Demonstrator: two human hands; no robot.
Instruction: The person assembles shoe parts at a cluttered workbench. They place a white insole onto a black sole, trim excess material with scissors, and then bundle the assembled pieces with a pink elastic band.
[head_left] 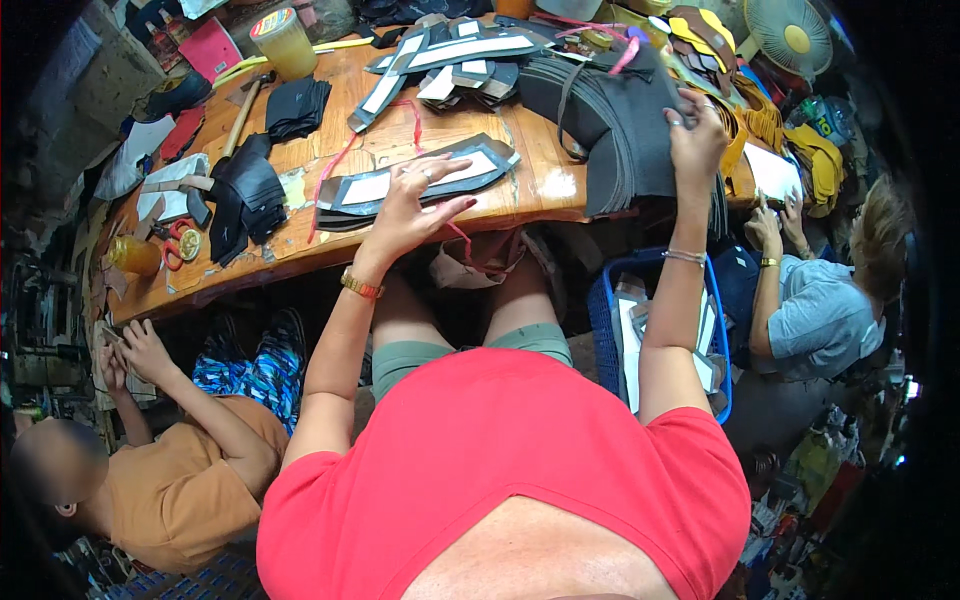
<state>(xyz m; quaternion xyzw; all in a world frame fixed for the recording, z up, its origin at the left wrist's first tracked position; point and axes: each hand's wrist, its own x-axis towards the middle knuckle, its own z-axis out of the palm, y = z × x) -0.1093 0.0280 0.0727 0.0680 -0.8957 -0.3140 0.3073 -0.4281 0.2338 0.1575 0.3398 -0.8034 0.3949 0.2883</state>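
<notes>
At the near edge of the wooden workbench [400,140] lies a small stack of dark shoe-upper pieces with pale paper patterns on top [420,182] — my left hand [415,205] hovers over it, fingers spread wide, fingertips just brushing the top piece, gripping nothing. I judge the right way is to press flat with the fingertips and slide one layer off, not pinch, so the stack stays squared. My right hand [695,135] is closed on the upper edge of the big bundle of dark grey sheets [625,125] that hangs over the bench edge, thumb and fingers clamped so it cannot fan out. Below it sits a blue plastic basket [600,320] with more pale pieces. Farther left — a hammer [243,112], folded black fabric [295,105] and a yellow-lidded jar [283,40]; a co-worker sits at each side.
</notes>
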